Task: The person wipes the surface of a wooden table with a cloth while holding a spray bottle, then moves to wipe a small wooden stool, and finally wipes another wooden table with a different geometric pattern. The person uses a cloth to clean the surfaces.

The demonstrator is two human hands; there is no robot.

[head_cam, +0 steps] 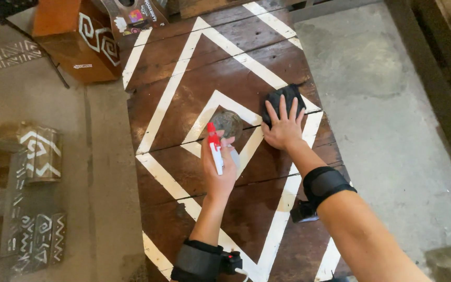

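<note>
With our left hand (219, 169) clamped on a red-and-white spray bottle (215, 148) and our right hand (284, 128) spread flat on a black cloth (284, 99) just ahead, both over the dark white-striped wooden tabletop (184, 104) (glossy, perhaps wet), we'd judge even, overlapping wipes best.

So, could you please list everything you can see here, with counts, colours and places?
Board: one, dark brown with white diamond lines, centre, on the floor.
Cloth: one, black, on the board under the right hand.
Spray bottle: one, red and white nozzle, in the left hand.
Box: one, orange-brown with white patterns, top left.
Carved blocks: several, brown with white patterns, left.
Floor: grey concrete.
Left hand: gripping the bottle.
Right hand: flat on the cloth.
</note>
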